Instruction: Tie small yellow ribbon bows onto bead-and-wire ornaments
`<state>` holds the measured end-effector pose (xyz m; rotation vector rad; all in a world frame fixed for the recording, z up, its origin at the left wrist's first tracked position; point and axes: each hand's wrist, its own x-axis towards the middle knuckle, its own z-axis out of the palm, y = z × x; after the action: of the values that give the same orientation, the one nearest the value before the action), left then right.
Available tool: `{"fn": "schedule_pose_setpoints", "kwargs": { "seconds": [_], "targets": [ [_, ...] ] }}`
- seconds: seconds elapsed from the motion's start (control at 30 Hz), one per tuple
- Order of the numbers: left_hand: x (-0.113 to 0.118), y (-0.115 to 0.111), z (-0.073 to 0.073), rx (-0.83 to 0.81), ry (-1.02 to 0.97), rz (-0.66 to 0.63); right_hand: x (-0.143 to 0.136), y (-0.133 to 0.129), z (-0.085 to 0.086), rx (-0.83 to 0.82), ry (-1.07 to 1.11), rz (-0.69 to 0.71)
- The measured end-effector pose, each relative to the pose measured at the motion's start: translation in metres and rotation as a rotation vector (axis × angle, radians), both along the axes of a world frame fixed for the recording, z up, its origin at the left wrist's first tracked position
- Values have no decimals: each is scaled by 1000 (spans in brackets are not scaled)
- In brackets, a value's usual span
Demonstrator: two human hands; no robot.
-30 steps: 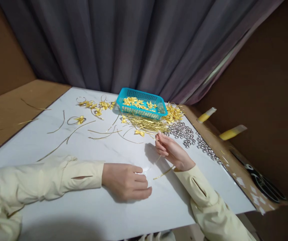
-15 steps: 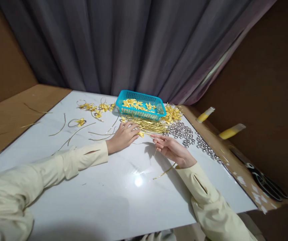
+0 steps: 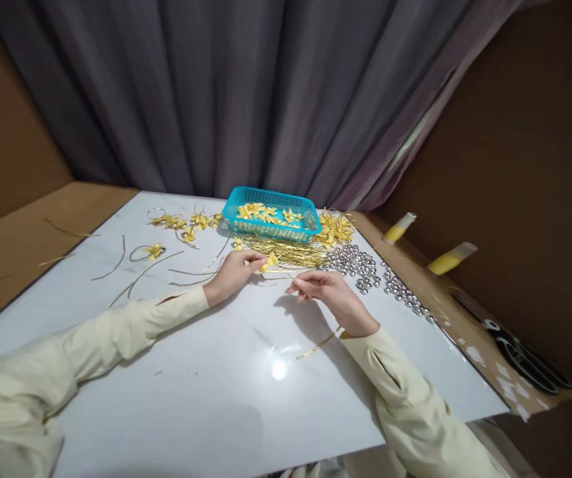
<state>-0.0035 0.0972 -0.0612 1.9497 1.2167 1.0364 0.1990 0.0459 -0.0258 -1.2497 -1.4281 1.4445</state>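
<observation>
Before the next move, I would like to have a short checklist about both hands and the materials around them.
1. Left hand has the yellow flower at its fingertips: ok.
2. Right hand has a gold strand at its fingertips: ok.
3. Gold strand threaded through the yellow flower: cannot tell, too small.
4. Silver beads near the right hand: ok, just beyond it.
5. Surface left of the hands free of loose strands: not ok, several lie there.
6. Scissors away from both hands: ok, far right.
</observation>
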Motion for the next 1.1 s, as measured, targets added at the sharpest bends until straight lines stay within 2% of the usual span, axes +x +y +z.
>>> {"fn": "schedule_pose_setpoints", "kwargs": {
  "seconds": [0.13,0.3,0.53,0.67,0.8,1.0,1.1],
  "targets": [
    [9,-23,7,-132,-128,15,-12,-6,-3,37,10,16],
    [16,-46,16,-268,-233,-39,-15,-8,-2,113,-16,-8],
    [15,-60,31,-530,-294,-264,-9,-10,10,96,-71,213],
    [9,-62,28,-667,-350,-246,1,-10,17,98,-138,300],
    [3,-61,24,-839,-516,-229,9,-11,22,105,-107,333],
    [6,-64,22,-997,-741,-294,4,-20,21,374,-138,360],
    [8,-65,17,-999,-777,-277,-2,-23,17,356,-182,387]
  ]
}}
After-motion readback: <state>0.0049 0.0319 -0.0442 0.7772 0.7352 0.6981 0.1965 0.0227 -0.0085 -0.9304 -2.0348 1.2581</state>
